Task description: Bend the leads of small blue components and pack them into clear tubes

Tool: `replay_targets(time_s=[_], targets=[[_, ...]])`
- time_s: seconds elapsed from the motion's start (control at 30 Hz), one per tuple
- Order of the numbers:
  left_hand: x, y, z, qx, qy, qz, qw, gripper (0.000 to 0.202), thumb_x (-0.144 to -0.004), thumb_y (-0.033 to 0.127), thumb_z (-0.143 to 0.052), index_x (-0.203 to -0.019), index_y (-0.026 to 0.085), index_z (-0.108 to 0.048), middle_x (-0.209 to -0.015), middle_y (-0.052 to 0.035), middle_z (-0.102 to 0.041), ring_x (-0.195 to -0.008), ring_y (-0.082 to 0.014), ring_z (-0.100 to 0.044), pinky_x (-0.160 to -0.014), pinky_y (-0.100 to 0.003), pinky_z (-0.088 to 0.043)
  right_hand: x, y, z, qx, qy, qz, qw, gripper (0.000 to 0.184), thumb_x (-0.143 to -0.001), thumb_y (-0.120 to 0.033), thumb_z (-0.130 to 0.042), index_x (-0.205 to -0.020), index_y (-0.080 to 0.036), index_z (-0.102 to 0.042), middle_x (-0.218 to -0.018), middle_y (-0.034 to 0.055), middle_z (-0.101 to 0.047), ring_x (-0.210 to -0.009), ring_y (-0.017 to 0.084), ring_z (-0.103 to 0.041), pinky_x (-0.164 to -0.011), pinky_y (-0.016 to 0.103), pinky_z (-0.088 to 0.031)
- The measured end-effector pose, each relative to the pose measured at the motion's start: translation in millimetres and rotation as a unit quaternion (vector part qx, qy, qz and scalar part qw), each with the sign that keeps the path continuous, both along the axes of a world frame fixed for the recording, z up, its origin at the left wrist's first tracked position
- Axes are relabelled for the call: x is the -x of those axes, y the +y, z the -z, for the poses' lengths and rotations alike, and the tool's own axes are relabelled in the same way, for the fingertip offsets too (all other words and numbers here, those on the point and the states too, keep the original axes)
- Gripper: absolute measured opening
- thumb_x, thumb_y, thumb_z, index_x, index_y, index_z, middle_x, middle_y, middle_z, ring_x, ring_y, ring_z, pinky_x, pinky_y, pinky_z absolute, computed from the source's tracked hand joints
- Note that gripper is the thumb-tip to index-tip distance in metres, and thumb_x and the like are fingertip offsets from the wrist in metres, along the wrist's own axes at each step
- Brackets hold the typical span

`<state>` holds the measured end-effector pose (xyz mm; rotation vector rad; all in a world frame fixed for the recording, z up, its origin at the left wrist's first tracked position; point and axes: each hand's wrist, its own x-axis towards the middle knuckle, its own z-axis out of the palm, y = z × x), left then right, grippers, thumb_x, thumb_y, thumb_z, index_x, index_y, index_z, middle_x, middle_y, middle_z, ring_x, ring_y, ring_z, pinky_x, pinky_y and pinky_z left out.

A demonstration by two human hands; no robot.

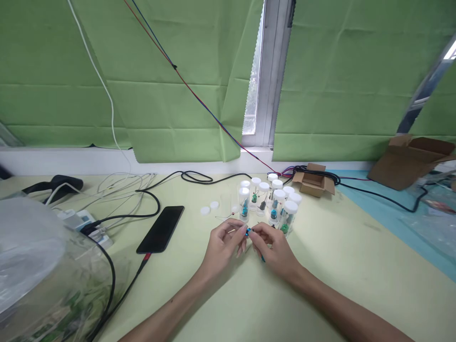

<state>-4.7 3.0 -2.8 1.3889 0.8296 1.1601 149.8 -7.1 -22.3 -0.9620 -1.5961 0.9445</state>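
My left hand (225, 242) and my right hand (272, 246) meet over the table, fingertips pinched from both sides on a small blue piece (248, 232). Its exact kind is too small to make out. A teal bit (262, 258) pokes out below the fingers of my right hand. Just beyond the hands stand several clear tubes with white caps, such as one tube (244, 205) with a blue piece inside and another tube (288, 218) with a green one. Two loose white caps (209, 208) lie left of the tubes, and a thin stick with a red end (228, 215) lies near my left fingers.
A black phone (161, 230) with a cable lies to the left, near a power strip (85, 225) and a large clear plastic bag (42, 270). Behind the tubes sit a small open cardboard box (313, 183) and black cables. A bigger box (406, 164) stands far right.
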Motion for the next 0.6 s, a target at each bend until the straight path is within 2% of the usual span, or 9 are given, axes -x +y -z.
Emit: replay_targets(time_s=[0.13, 0.3, 0.4, 0.53, 0.6], targets=[[-0.5, 0.3, -0.1, -0.002, 0.011, 0.001, 1.0, 0.02, -0.085, 0.036, -0.061, -0.087, 0.017, -0.057, -0.052, 0.0047, -0.053, -0.048, -0.0089, -0.045, -0.053, -0.024, -0.036, 1.7, 0.5, 3.0, 0.054, 0.049, -0.034, 0.997, 0.041, -0.096, -0.047, -0.043, -0.069, -0.018, -0.053, -0.05, -0.0046, -0.047, -0.041, 0.009, -0.042, -0.042, 0.022, -0.035], [-0.9, -0.2, 0.4, 0.001, 0.014, 0.003, 1.0, 0.021, -0.085, 0.037, -0.061, -0.087, 0.016, -0.057, -0.054, 0.0036, -0.055, -0.049, -0.0092, -0.046, -0.052, -0.024, -0.037, 2.5, 2.3, 7.9, 0.063, 0.038, -0.027, 0.997, 0.052, -0.098, -0.05, -0.035, -0.065, -0.016, -0.056, -0.044, -0.0039, -0.046, -0.038, 0.008, -0.039, -0.041, 0.021, -0.032], [-0.3, -0.1, 1.3, 0.003, 0.007, -0.002, 1.0, 0.021, -0.085, 0.037, -0.061, -0.087, 0.017, -0.058, -0.053, 0.0038, -0.054, -0.049, -0.01, -0.046, -0.053, -0.024, -0.037, 2.5, 1.8, 7.3, 0.06, 0.042, -0.012, 0.997, 0.047, -0.096, -0.051, -0.038, -0.069, -0.017, -0.055, -0.048, -0.0038, -0.047, -0.04, 0.008, -0.041, -0.041, 0.021, -0.032], [0.2, 0.6, 0.5, 0.006, -0.018, -0.013, 1.0, 0.021, -0.086, 0.038, -0.06, -0.086, 0.018, -0.058, -0.056, 0.0035, -0.053, -0.049, -0.0099, -0.046, -0.051, -0.024, -0.036, 2.5, 0.5, 4.2, 0.046, 0.065, -0.004, 0.997, 0.027, -0.09, -0.046, -0.055, -0.09, -0.019, -0.055, -0.063, -0.0041, -0.052, -0.047, 0.008, -0.046, -0.044, 0.021, -0.037], [0.2, 1.2, -0.3, 0.009, -0.028, -0.019, 0.999, 0.021, -0.085, 0.039, -0.061, -0.084, 0.018, -0.059, -0.056, 0.0038, -0.053, -0.048, -0.0098, -0.046, -0.05, -0.024, -0.035, 2.3, 0.3, 3.5, 0.038, 0.065, 0.002, 0.997, 0.026, -0.086, -0.042, -0.061, -0.097, -0.02, -0.054, -0.071, -0.0026, -0.054, -0.051, 0.009, -0.049, -0.046, 0.021, -0.039]])
